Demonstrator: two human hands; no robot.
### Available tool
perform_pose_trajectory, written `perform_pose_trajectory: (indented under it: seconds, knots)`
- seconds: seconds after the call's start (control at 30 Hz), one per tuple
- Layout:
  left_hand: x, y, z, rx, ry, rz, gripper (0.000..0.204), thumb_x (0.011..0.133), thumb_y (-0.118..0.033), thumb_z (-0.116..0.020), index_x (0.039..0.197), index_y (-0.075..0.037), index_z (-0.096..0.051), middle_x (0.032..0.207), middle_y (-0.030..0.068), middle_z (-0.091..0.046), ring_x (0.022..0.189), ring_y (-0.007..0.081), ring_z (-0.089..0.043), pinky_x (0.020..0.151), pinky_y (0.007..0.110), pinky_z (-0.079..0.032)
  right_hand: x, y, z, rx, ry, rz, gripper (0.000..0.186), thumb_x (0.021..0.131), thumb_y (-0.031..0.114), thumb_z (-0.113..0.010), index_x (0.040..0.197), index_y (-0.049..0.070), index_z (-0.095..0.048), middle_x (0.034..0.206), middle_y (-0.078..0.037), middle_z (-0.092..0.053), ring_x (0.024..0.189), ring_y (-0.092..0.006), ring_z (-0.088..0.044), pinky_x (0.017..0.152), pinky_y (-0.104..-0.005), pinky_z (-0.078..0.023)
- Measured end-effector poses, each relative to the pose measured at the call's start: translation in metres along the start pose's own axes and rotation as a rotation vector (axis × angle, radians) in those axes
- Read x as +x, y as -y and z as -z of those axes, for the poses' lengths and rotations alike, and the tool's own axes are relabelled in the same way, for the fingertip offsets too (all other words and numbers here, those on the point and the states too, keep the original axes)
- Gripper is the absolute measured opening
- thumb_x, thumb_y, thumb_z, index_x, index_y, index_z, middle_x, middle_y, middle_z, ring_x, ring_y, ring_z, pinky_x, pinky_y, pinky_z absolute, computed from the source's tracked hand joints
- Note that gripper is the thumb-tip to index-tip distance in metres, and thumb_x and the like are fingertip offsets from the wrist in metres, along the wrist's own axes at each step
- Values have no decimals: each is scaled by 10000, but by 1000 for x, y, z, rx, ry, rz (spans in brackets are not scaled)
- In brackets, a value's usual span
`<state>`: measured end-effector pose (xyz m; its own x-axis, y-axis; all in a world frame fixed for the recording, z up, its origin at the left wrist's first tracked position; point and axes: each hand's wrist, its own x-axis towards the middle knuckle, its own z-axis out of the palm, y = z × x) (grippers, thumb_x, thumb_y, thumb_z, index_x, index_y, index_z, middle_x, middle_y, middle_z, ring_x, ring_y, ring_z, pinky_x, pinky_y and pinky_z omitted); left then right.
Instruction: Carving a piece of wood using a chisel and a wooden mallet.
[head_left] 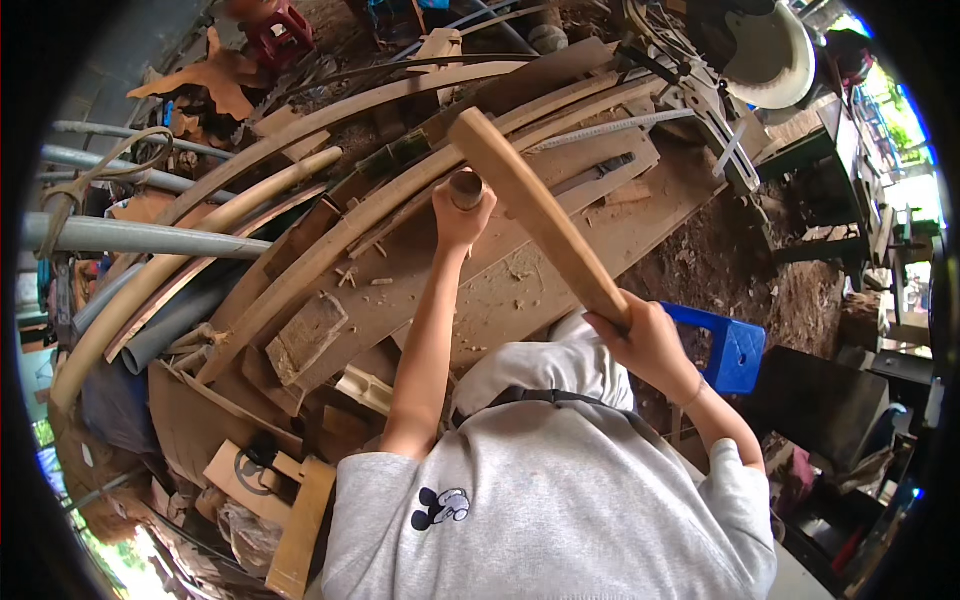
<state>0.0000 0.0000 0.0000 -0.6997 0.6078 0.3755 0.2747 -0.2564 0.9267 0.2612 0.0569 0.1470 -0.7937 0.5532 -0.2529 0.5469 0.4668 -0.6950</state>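
Observation:
My left hand (463, 222) is closed around an upright tool with a round wooden handle (466, 187). The handle's butt points up; the lower end of the tool is hidden beneath my fist. In my right hand (650, 345) is the near end of a long, flat wooden bar (545, 220). The bar slants up to the left, its far end just beyond and to the right of the handle, looking raised above the bench. Below both hands lies a broad wooden plank (500, 290) scattered with shavings. A slim dark tool (605, 168) rests on the boards to the right.
Long curved wood strips (340, 235) run across the bench. Metal pipes (150, 233) jut in from the left. A blue plastic stool (735, 355) stands by my right forearm. Toward the far right is a machine with a round pale-rimmed guard (790, 75). Wood offcuts (262, 480) lie at lower left.

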Motion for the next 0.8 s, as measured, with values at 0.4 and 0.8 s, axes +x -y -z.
perform_pose_trajectory:
  seconds: [0.4, 0.8]
  knots:
    - [4, -13, -30, 105, 59, -83, 135, 670, -67, -593, 615, -21, -479, 504, 17, -427, 502, 50, -408, 469, 223, -372, -5, 6, -5, -146, -128, 48, 219, 758, 232, -652, 826, 39, -573, 555, -149, -555, 527, -331, -574, 497, -384, -460]
    - [6, 26, -4, 59, 64, -88, 117, 799, -68, -569, 702, -29, -516, 554, -38, -479, 500, 33, -469, 459, 199, -376, 7, -7, -12, 140, 6, -163, 260, 791, 246, -604, 861, -5, -607, 610, -160, -577, 533, -280, -590, 510, -332, -464]
